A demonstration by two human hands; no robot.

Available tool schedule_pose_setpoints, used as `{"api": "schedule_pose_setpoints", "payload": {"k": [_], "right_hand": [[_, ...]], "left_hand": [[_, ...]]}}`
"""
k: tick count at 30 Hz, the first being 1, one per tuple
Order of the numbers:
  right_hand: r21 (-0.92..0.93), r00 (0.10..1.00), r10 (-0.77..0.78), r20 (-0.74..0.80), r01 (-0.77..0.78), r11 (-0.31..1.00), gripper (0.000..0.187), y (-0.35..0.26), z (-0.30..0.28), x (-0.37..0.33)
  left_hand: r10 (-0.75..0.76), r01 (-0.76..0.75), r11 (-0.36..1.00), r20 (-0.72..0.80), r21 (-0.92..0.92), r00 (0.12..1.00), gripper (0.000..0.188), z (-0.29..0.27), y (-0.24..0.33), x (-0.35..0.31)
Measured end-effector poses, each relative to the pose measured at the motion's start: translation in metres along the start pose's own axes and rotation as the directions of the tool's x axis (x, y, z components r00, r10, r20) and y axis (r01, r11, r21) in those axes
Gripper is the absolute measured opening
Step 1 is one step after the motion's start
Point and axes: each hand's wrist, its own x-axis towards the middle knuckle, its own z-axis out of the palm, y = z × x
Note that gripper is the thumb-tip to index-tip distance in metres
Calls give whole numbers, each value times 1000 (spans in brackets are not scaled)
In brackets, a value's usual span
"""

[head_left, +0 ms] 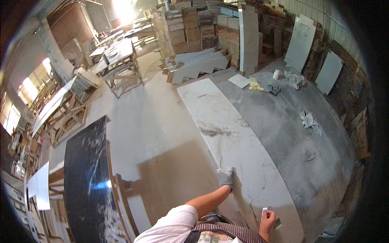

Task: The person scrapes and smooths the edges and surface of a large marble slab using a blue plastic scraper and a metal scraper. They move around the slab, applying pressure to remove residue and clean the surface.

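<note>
A long white slab with grey veining (pixel 239 139), like marble, runs away from me across the middle. My left hand (pixel 225 179), in a grey glove, rests on it near its left edge with the fingers apart, holding nothing that I can see. Over the near end of the slab, my bare right hand (pixel 267 220) is closed on a small flat white piece (pixel 264 210) that sticks up between thumb and fingers. Beside that hand shows a small greenish square (pixel 277 224); whether it is held or lies on the slab I cannot tell.
At left a glossy black slab (pixel 87 170) lies on a wooden frame. A grey surface (pixel 283 154) right of the white slab carries crumpled plastic (pixel 308 120) and a small white tile (pixel 239 81). Notched white panels (pixel 198 67) and an upright board (pixel 248 40) stand beyond.
</note>
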Motion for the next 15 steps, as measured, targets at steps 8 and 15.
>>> {"api": "schedule_pose_setpoints", "payload": {"k": [8, 15], "right_hand": [[163, 929, -223, 293, 182, 970, 20, -184, 147, 95], [-100, 841, -540, -35, 535, 839, 17, -286, 275, 181]], "left_hand": [[29, -20, 992, 72, -127, 997, 83, -25, 88, 237], [139, -131, 956, 13, -261, 990, 71, -46, 195, 413]]}}
